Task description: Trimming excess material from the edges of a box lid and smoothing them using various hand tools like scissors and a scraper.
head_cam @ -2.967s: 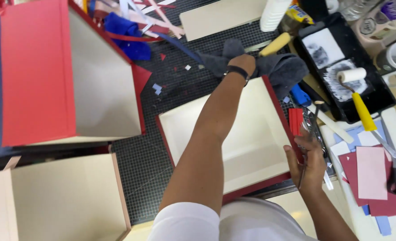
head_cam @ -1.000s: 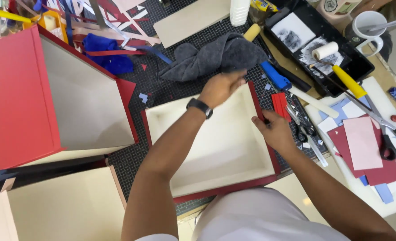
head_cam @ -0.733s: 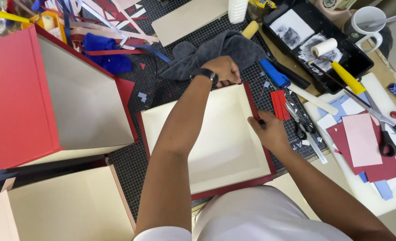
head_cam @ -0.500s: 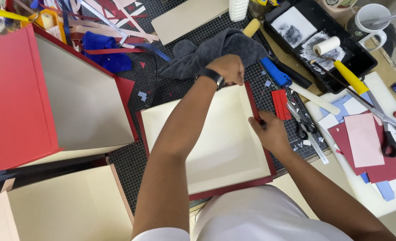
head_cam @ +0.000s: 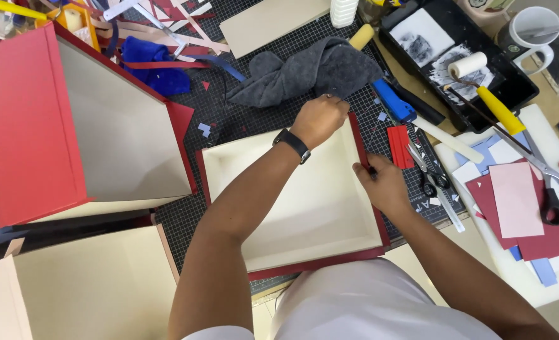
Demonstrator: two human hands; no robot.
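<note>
A shallow open box [head_cam: 304,208], cream inside with dark red paper around its walls, lies on the black cutting mat [head_cam: 235,126] in front of me. My left hand [head_cam: 320,119], with a black watch on the wrist, is closed on the box's far right corner. My right hand [head_cam: 380,182] presses on the red paper along the right wall, fingers pinched at the rim. A grey cloth [head_cam: 304,72] lies just beyond the left hand.
A large red box [head_cam: 71,126] with a cream inside stands at left, a cream box [head_cam: 90,283] below it. Right of the mat lie a blue-handled knife [head_cam: 393,101], scissors [head_cam: 430,179], red paper pieces [head_cam: 519,208], a black tray [head_cam: 462,50] with a glue roller [head_cam: 474,66], and a mug [head_cam: 534,28].
My left hand has gone from the grey cloth back to the box's far right corner. My right hand has slid a little up the right wall. The view has shifted slightly.
</note>
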